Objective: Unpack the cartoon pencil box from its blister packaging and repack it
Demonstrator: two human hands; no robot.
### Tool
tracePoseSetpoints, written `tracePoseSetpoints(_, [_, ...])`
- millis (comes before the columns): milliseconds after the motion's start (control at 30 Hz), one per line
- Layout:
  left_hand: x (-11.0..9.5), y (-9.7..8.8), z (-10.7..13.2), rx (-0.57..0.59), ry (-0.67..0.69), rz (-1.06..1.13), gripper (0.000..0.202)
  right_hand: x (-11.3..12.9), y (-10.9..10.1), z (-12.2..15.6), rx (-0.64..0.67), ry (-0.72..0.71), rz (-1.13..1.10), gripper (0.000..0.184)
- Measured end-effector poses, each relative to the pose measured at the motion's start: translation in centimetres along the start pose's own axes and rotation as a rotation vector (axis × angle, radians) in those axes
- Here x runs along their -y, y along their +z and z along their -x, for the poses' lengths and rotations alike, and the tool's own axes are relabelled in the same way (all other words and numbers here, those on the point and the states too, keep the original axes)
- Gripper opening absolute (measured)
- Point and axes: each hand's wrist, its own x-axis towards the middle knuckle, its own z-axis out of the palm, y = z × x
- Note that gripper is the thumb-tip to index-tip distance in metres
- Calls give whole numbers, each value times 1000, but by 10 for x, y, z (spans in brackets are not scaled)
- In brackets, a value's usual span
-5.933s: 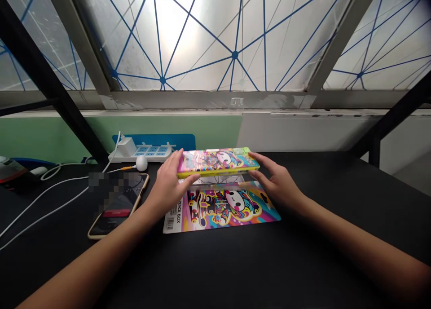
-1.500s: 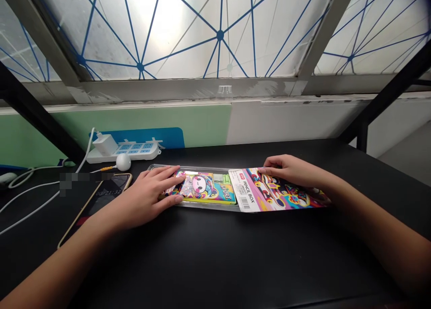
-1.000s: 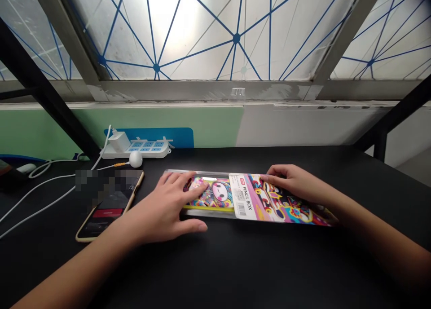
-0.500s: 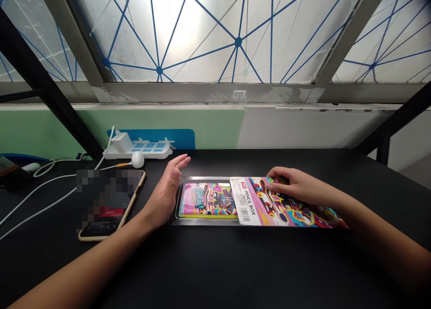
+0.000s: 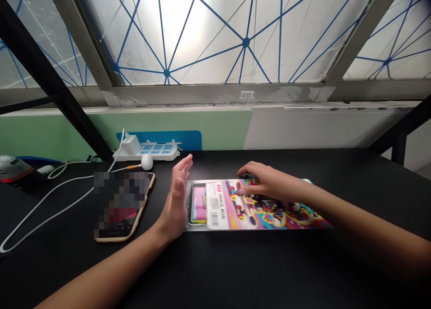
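Note:
A colourful pencil box lies in a clear plastic tray on the black table. A printed card sleeve marked PENCIL BOX covers most of it, leaving only its left end showing. My left hand stands on edge, fingers straight and together, flat against the left end of the tray. My right hand lies palm down on the sleeve with its fingers spread and pressing on it.
A phone in a tan case lies left of my left hand. Behind it are a white power strip with a charger, white cables and a small white ball. A window sill and slanted black frame bars stand behind.
My right hand has slid the card sleeve leftward over the pencil box, covering much more of it. My left hand lifted off the box top and turned on edge against its left end.

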Motion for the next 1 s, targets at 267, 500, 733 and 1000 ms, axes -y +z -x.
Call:
tracePoseSetpoints(267, [-5, 0, -6, -152, -188, 147, 54, 57, 10, -32, -152, -221, 315, 56])
tracePoseSetpoints(500, [-4, -7, -13, -218, -474, 192, 68, -31, -6, 27, -324, -18, 180, 52])
tracePoseSetpoints(733, [-2, -6, -18, -191, -562, 383, 66, -77, -19, 41, -196, 104, -48, 48])
tracePoseSetpoints(1000, [-7, -5, -19, -271, -686, 362, 56, -32, 0, 45, -58, 68, 19, 46])
